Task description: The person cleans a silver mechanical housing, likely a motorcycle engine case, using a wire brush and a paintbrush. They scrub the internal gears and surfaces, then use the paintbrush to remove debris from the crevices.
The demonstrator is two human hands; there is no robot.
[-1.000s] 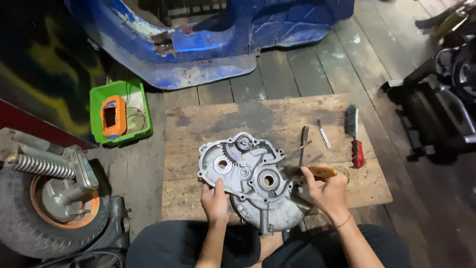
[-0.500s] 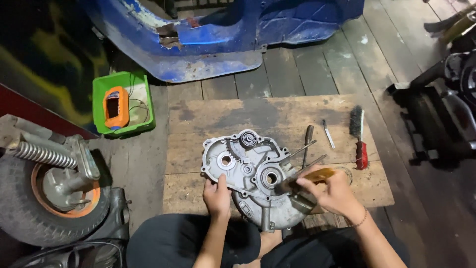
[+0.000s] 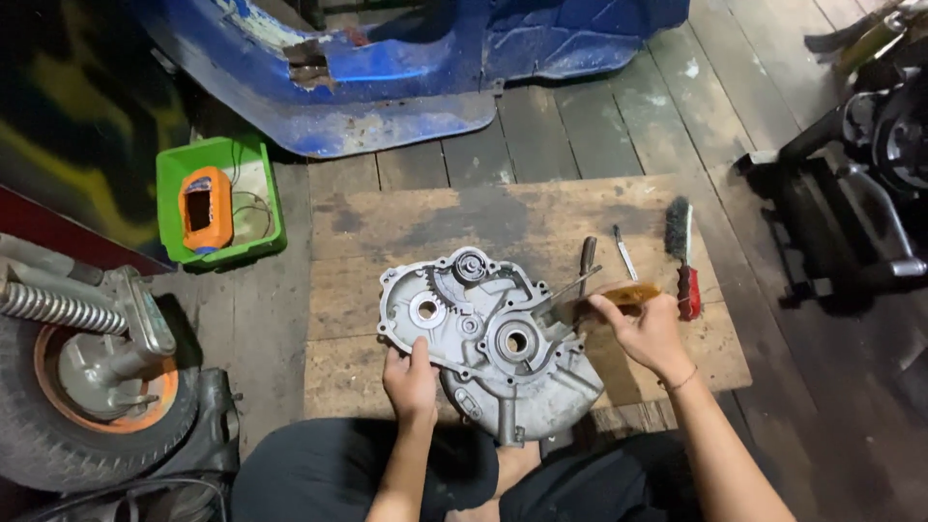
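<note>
A grey metal engine crankcase cover lies on a wooden board in front of my knees. My left hand grips the cover's near left edge. My right hand holds a screwdriver with an amber handle; its shaft points left to the cover's right rim. Just beyond the cover, on the board, lie a dark-handled tool, a thin metal tool and a wire brush with a red handle.
A green tray with an orange device sits on the plank floor at left. A wheel with a spring shock lies at lower left. Blue vehicle bodywork fills the top; a dark machine frame stands at right.
The view has shifted slightly. My right hand with the screwdriver has moved up a little along the cover's right edge; my left hand stays on the cover.
</note>
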